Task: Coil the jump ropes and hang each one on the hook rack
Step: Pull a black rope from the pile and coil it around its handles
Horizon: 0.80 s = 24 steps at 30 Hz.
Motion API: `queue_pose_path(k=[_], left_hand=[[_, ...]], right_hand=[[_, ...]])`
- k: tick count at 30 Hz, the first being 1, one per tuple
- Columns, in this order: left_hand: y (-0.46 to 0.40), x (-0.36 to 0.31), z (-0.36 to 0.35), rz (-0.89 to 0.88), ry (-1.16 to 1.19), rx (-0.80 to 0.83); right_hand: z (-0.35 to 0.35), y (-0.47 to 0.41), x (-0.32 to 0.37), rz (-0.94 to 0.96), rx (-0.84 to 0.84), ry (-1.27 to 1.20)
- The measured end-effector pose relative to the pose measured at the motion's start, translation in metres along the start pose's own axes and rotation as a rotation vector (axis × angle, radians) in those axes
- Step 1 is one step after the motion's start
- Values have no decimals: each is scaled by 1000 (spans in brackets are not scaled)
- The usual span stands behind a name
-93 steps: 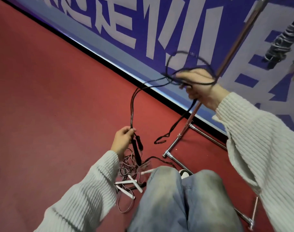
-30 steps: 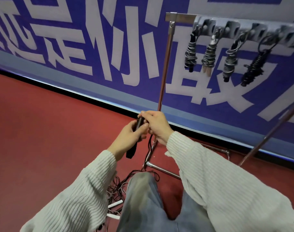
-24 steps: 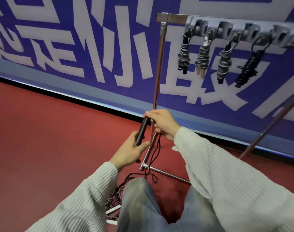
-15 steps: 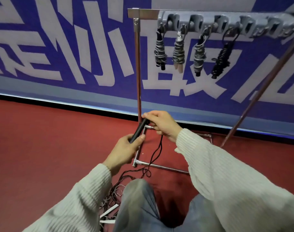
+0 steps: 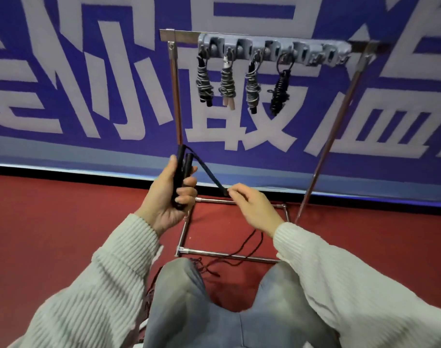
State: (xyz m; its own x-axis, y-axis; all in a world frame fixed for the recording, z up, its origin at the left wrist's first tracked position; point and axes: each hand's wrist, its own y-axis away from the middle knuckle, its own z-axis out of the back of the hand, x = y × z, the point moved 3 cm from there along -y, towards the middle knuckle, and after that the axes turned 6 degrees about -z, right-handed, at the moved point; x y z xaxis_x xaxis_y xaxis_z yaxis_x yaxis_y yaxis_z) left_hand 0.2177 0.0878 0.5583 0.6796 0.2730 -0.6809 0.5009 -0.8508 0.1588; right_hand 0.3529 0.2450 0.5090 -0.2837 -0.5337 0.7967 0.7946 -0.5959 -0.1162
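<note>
Since the previous frame, right hand has drawn away from left hand, stretching a length of cord between them. Left fingers curl around both black handles, held upright together. Right fingers pinch the cord, taut from the handle tops; the slack trails to the red floor past the knees. On the hook rack above, four coiled ropes hang side by side.
</note>
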Motion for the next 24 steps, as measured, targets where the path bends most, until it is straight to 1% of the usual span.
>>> queue_pose_path(k=[1, 2, 4, 5, 6, 7, 8, 9, 10, 11, 12, 14, 15, 16, 18, 19, 20, 21, 22, 24], left_hand=[[-8, 3, 1, -71, -179, -69], [-14, 4, -2, -161, -427, -121], [-26, 9, -2, -367, -1040, -166], [-30, 13, -2, -455, -1393, -140], [-32, 18, -1, -482, -1716, -97], [-30, 26, -1, -487, -1965, -29], [-25, 35, -2, -464, -2143, 93], [-17, 46, -5, -444, -2247, 256], [-7, 57, -9, -455, -2274, 416], [4, 64, -15, -500, -2239, 534], [17, 67, -23, -566, -2155, 610], [42, 62, -38, -716, -1961, 671], [49, 56, -45, -750, -1824, 665], [54, 46, -51, -761, -1652, 622], [53, 24, -54, -760, -1268, 447], [49, 13, -53, -737, -1101, 341], [42, 6, -52, -700, -984, 246], [34, 2, -50, -664, -946, 164], [28, 3, -48, -654, -985, 102], [17, 10, -39, -692, -1223, 8]], right_hand=[[-1, 4, -1, 54, 8, 203], [1, 9, 3, 74, 40, 368], [6, 13, 12, 130, 119, 586], [9, 14, 20, 191, 161, 675], [14, 17, 32, 252, 201, 726], [20, 20, 45, 291, 232, 735], [27, 22, 59, 326, 254, 736], [37, 22, 74, 358, 264, 734], [48, 18, 85, 374, 260, 729], [59, 11, 92, 359, 256, 704], [70, 4, 91, 309, 264, 650], [86, -5, 81, 189, 297, 463], [88, -5, 72, 130, 314, 322], [86, -1, 60, 70, 329, 151], [68, 15, 36, -90, 372, -201], [55, 24, 26, -139, 385, -271], [43, 32, 19, -148, 378, -259], [34, 40, 14, -123, 353, -221], [29, 46, 15, -61, 312, -148], [29, 53, 27, 80, 239, 105]])
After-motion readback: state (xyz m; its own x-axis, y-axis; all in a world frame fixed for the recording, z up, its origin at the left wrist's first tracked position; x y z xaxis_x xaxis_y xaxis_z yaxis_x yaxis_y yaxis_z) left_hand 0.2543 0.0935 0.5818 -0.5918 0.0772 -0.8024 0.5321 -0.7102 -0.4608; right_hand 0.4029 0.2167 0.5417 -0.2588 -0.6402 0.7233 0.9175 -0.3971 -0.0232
